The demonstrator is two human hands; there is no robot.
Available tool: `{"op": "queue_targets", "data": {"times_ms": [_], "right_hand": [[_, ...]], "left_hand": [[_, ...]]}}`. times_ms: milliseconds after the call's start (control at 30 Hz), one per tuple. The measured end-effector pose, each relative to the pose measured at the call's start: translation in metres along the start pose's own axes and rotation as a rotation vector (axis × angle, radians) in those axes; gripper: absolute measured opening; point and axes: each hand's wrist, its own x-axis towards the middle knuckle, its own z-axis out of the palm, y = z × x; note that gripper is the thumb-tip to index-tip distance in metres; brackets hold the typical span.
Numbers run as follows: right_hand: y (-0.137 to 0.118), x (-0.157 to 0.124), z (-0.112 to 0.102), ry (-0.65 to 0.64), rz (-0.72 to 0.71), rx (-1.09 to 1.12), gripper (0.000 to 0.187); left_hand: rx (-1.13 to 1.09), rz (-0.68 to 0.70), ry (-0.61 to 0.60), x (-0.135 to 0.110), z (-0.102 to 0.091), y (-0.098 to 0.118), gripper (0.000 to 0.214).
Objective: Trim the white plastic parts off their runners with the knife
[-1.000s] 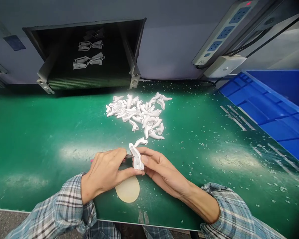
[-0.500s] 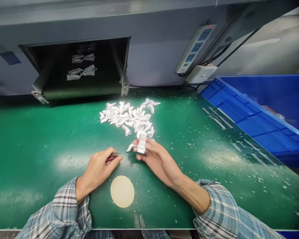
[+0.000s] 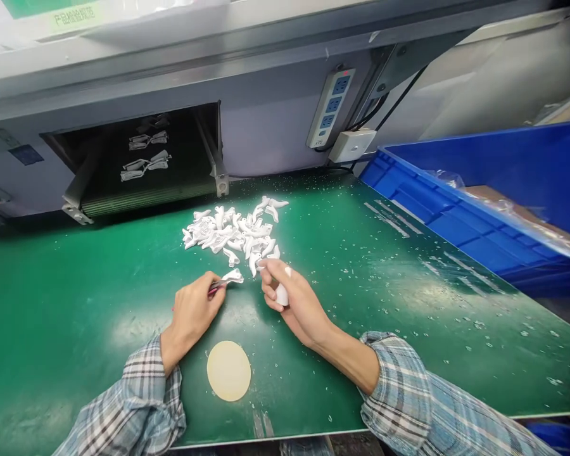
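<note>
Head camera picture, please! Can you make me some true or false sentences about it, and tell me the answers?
The left hand holds a pink-handled tool. True.
The white plastic pieces lie in a heap on the green table. True.
The right hand is empty. False: it holds a white plastic piece.
The round disc is blue. False: it is pale beige.

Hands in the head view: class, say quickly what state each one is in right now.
Left hand: closed, holding a pink-handled tool.
Right hand: closed, holding a white plastic piece.
</note>
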Motion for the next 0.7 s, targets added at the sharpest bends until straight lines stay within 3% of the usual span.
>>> {"op": "queue_targets", "data": {"times_ms": [133,233,300,400,500,700], "right_hand": [[0.008,-0.001,0.001,-0.106,0.044,-0.31,0.05],[0.013,-0.006,0.004,-0.188,0.048,-0.434,0.043],[0.014,-0.009,0.004,-0.188,-0.071,-0.505,0.031],[0.014,-0.011,0.0,-0.217,-0.369,-0.66,0.016],[0.014,-0.012,-0.006,-0.289,-0.608,-0.793,0.019],[0.015,-0.015,-0.01,-0.348,-0.776,-0.943,0.021]], "left_hand": [[-0.255,-0.043,0.117,-0.019,-0.008,0.006,0.023],[-0.417,0.026,0.111,-0.032,-0.003,0.015,0.016],[-0.434,0.098,0.11,-0.037,-0.001,0.017,0.012],[-0.397,0.199,0.126,-0.038,-0.005,0.015,0.015],[-0.346,0.274,0.109,-0.039,-0.009,0.012,0.018],[-0.336,0.287,-0.015,-0.041,-0.008,0.013,0.031]]}}
